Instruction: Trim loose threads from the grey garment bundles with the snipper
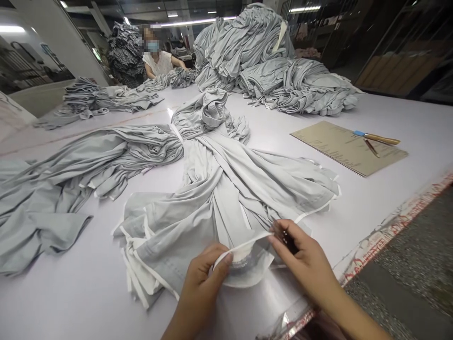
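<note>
Near the front of the table, my left hand (208, 269) pinches the white-bound edge of a light grey garment piece (230, 212) between thumb and fingers. The same edge is gripped further right by my right hand (295, 248), in whose curled fingers something dark and shiny partly shows; I cannot make out what it is. Between the hands the edge is stretched and turned back, showing stitching and a paler inner side. Beyond it lies a gathered bundle of grey garments (269, 174), bound by a white tie (177, 133).
Grey cloth (63, 165) spreads at left. A large garment heap (244, 42) stands at the back. On the right lie a brown card (329, 141) and a wooden-handled tool (382, 138). A masked person (159, 63) handles cloth across the white table (399, 113).
</note>
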Motion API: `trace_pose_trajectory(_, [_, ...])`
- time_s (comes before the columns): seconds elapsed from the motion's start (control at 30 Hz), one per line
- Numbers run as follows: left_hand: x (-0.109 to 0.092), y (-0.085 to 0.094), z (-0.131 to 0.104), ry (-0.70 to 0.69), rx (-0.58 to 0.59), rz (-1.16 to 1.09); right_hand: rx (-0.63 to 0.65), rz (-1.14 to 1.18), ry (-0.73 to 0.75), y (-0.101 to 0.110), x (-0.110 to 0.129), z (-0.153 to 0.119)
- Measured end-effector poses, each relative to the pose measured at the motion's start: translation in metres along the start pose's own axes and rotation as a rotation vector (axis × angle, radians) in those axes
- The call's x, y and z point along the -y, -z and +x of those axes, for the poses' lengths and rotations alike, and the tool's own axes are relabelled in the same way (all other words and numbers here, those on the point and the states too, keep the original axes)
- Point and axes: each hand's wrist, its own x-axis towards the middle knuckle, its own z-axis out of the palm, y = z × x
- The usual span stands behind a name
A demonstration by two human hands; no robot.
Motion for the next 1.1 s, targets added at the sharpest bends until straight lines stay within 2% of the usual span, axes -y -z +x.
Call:
trace_pose_trajectory(0.07, [0.0,0.002,0.002,0.135,0.032,-0.148,-0.021,-0.006,-0.031,0.005,0.001,-0.003])
trace_pose_trajectory(0.13, [0.001,0.001,0.002,0.204,0.024,-0.259,0.066,-0.002,0.003,0.007,0.003,-0.011])
trace_pose_trajectory(0.23, [0.001,-0.002,0.001,0.223,0.015,-0.266,0.279,-0.056,0.104,0.003,0.005,-0.022])
trace_pose_trajectory(0.33, [-0.001,-0.004,-0.001,0.199,0.008,-0.209,0.348,-0.185,0.202,-0.004,0.007,-0.025])
trace_pose_trajectory(0.53, [-0.002,-0.004,0.0,0.228,-0.019,-0.222,0.326,-0.296,0.286,-0.008,0.009,-0.022])
trace_pose_trajectory(0.7, [-0.005,-0.004,0.003,0.352,0.037,-0.543,0.313,-0.296,0.308,-0.004,0.006,-0.025])
trace_pose_trajectory(0.83, [-0.007,-0.006,0.005,0.376,0.034,-0.677,0.227,-0.313,0.42,-0.007,0.006,-0.025])
trace_pose_trajectory(1.0, [-0.005,-0.008,0.004,0.386,0.042,-0.697,0.069,-0.352,0.582,-0.016,0.009,-0.02])
trace_pose_trajectory(1.1, [-0.003,-0.007,0.004,0.381,0.06,-0.686,0.028,-0.379,0.631,-0.019,0.01,-0.019])
